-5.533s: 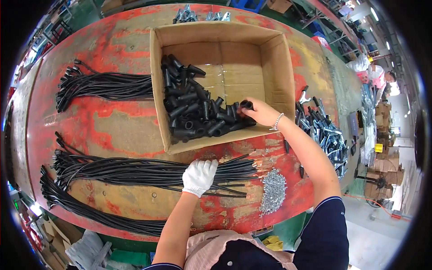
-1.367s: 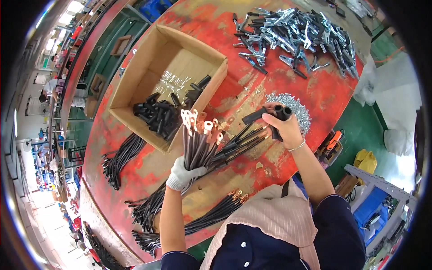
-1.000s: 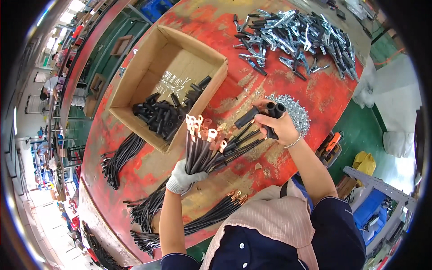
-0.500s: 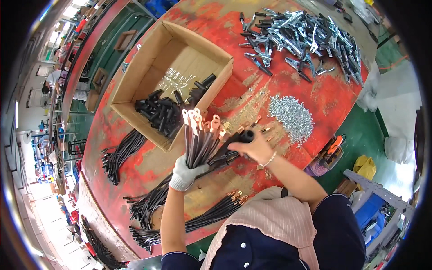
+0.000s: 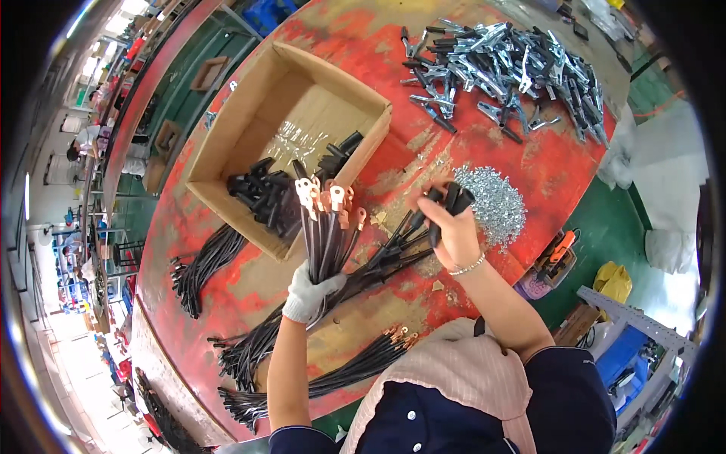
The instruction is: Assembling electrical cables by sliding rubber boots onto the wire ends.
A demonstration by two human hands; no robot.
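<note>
My left hand (image 5: 308, 293), in a white glove, is closed round a bundle of black cables (image 5: 324, 246) standing upright, copper ring terminals (image 5: 333, 197) at their top ends. To its right, my bare right hand (image 5: 457, 236) grips several black tapered sleeves (image 5: 458, 198), their wide ends pointing up and away. Below that hand, more black cables (image 5: 378, 261) lie across the table, some with sleeves near their right ends. Fingers on the far side of the right hand are partly blurred.
Beyond my left hand stands an open cardboard box (image 5: 227, 129) with loose black sleeves (image 5: 265, 189). Metal spring clamps (image 5: 503, 64) are heaped at the far right, small shiny metal pieces (image 5: 495, 204) nearer. Other cable bundles (image 5: 198, 274) lie at the left and along the near edge (image 5: 333, 372).
My right hand has moved right and slightly away from the cables, turning with the black sleeves in its grip. The bundle in my left hand has shifted slightly left and stands straighter.
</note>
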